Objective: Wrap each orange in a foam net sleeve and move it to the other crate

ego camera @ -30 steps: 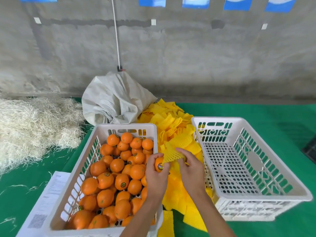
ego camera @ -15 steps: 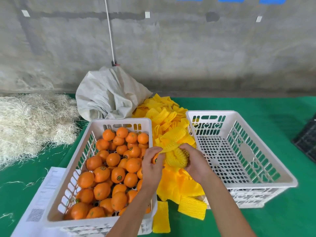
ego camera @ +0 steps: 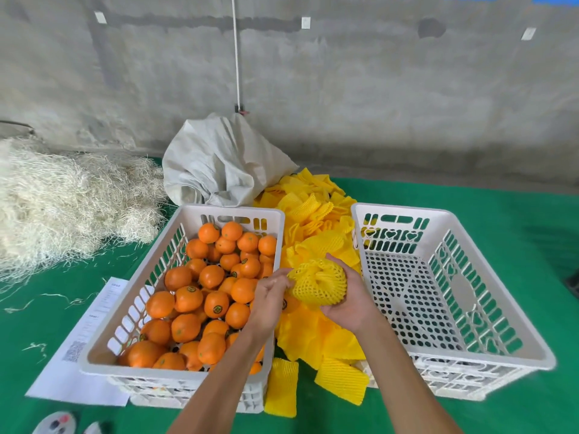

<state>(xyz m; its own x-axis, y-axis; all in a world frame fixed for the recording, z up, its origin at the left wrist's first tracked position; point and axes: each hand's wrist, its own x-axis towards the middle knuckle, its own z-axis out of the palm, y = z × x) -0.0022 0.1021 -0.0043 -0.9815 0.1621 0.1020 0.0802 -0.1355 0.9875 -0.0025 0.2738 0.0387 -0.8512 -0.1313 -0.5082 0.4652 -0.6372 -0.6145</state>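
The right hand (ego camera: 351, 303) cups the wrapped orange (ego camera: 318, 285) from below, fingers curled round it, likely so the foam net sleeve stays gathered at the top; the left hand (ego camera: 269, 294) pinches the sleeve's edge, seemingly tucking it. The fruit hangs between the full crate (ego camera: 219, 211) and the empty crate (ego camera: 488, 311) (nothing in it yet), above loose sleeves (ego camera: 313, 208); green cloth (ego camera: 470, 198) covers the table, before a bare concrete wall (ego camera: 376, 89).
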